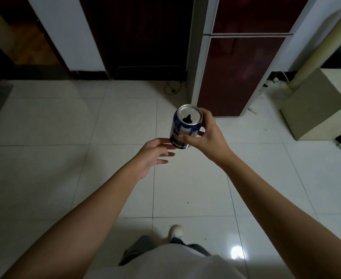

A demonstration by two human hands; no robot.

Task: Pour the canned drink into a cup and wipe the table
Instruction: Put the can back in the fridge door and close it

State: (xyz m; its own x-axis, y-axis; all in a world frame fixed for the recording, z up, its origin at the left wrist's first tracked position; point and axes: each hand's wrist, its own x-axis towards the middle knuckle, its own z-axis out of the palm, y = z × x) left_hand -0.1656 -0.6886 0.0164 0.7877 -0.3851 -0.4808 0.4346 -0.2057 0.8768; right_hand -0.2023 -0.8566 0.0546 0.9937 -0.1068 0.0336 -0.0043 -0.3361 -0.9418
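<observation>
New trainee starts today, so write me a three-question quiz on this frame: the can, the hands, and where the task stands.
1. Multiple choice: Which hand grips the can?
A. the left hand
B. the right hand
C. both hands
2. True or false: The can's top is already open.
3. Short answer: Is a cup or a table in view?

Key
1. B. The right hand's fingers and thumb wrap the can's side; the left hand is spread open beside its lower end, and contact cannot be told.
2. True. A dark opening shows in the silver lid.
3. No. Only the tiled floor, a dark door and a beige box show; pouring has not begun.
</observation>
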